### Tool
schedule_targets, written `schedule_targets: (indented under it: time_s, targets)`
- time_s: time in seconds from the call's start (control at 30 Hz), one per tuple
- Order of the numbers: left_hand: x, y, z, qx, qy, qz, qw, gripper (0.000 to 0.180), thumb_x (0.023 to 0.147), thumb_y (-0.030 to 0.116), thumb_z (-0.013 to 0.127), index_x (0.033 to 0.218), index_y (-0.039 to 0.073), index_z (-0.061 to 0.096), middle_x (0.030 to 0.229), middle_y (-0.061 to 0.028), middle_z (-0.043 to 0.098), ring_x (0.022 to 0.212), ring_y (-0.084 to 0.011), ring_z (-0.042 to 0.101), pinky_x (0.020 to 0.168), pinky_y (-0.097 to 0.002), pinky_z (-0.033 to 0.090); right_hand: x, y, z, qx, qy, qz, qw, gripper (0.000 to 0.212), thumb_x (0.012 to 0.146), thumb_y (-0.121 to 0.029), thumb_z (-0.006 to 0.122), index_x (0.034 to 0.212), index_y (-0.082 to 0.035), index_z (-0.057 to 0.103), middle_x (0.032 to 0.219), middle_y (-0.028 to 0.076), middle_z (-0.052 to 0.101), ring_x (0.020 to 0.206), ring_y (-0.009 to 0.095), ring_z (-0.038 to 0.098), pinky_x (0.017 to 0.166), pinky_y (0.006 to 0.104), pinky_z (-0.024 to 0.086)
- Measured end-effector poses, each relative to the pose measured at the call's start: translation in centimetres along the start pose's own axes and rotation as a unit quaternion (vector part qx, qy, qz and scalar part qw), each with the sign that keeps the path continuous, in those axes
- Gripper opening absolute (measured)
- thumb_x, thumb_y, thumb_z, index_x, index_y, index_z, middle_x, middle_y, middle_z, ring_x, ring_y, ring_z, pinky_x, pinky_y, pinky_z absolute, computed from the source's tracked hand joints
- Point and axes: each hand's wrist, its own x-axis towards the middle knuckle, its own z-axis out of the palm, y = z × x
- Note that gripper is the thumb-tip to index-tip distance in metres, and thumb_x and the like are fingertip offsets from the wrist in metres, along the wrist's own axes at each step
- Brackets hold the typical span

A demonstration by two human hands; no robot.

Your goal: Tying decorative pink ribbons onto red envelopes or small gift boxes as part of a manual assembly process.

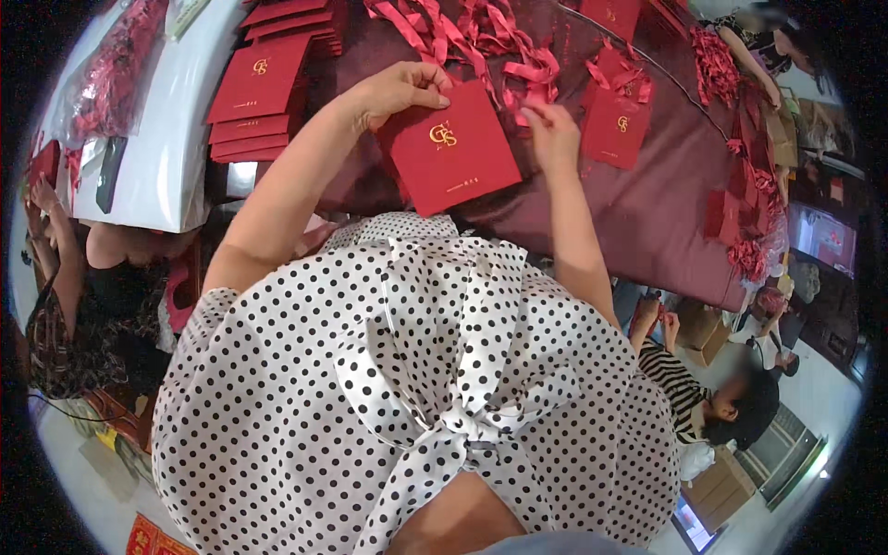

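Note:
My left hand (pixel 405 92) is closed on the top edge of a square red card bag (pixel 450 153) with a gold emblem, thumb and fingers pinching its upper left part. The bag is tilted, its lower edge towards my body. Just right of it, my right hand (pixel 553 137) pinches at the end of a shiny red ribbon (pixel 534 85). More loose red ribbons (pixel 435 32) lie in a tangle beyond the bag. Whether the pinched ribbon runs into the bag is hidden.
Stacked red card bags (pixel 261 81) stand to the left. A smaller red bag with ribbon (pixel 614 125) lies at right on the dark red tablecloth (pixel 666 203). A white table (pixel 166 120) carries bagged ribbons (pixel 116 79). Other people sit on both sides.

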Motion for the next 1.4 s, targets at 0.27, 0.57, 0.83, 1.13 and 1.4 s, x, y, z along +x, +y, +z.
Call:
schedule_targets:
  time_s: [0.27,0.57,0.83,1.13,1.4]
  targets:
    - [0.5,-0.6,-0.4,0.115,-0.011,-0.011,0.993,0.008,0.082,0.008,0.061,0.084,0.007,0.052,0.078,0.0059,0.052,0.077,-0.0034,0.048,0.073,-0.0172,0.039,0.3,-9.9,-2.1,0.124,-0.109,-0.03,0.986,0.022,0.088,-0.007,0.053,0.108,0.001,0.056,0.085,0.007,0.061,0.077,0.011,0.058,0.071,0.0231,0.046]
    - [0.0,-0.8,-0.9,-0.036,-0.135,-0.017,0.99,0.011,0.084,0.012,0.06,0.093,0.007,0.057,0.085,0.0072,0.056,0.08,-0.0013,0.049,0.076,-0.0159,0.038,-1.5,-8.7,1.7,0.208,-0.166,0.068,0.962,0.012,0.086,-0.009,0.058,0.092,0.001,0.059,0.077,0.001,0.06,0.071,0.005,0.055,0.063,0.0182,0.044]
    - [0.3,-1.3,-1.1,0.011,-0.096,-0.005,0.995,0.01,0.084,0.014,0.06,0.089,0.006,0.06,0.085,0.0045,0.059,0.081,-0.0034,0.053,0.078,-0.0178,0.041,-1.3,-9.4,1.5,0.132,-0.114,0.02,0.984,0.015,0.079,-0.015,0.062,0.085,-0.002,0.062,0.075,0.012,0.062,0.069,0.022,0.062,0.062,0.0313,0.049]
    - [0.2,-1.3,-0.2,0.032,-0.019,0.021,0.999,0.01,0.081,0.012,0.063,0.087,0.004,0.06,0.081,0.0021,0.059,0.077,-0.0055,0.053,0.075,-0.0191,0.042,-0.3,-10.6,2.1,-0.147,-0.117,-0.203,0.961,0.01,0.079,-0.011,0.059,0.084,-0.003,0.056,0.078,0.016,0.058,0.072,0.036,0.058,0.063,0.0421,0.048]
    - [-0.9,-0.3,0.4,0.055,0.018,0.01,0.998,0.015,0.086,0.019,0.059,0.088,0.005,0.061,0.081,0.003,0.057,0.079,-0.005,0.049,0.07,-0.019,0.039,0.9,-10.1,0.9,0.128,-0.232,-0.018,0.964,0.018,0.075,-0.011,0.063,0.092,-0.006,0.057,0.072,0.013,0.061,0.07,0.026,0.062,0.064,0.0361,0.048]
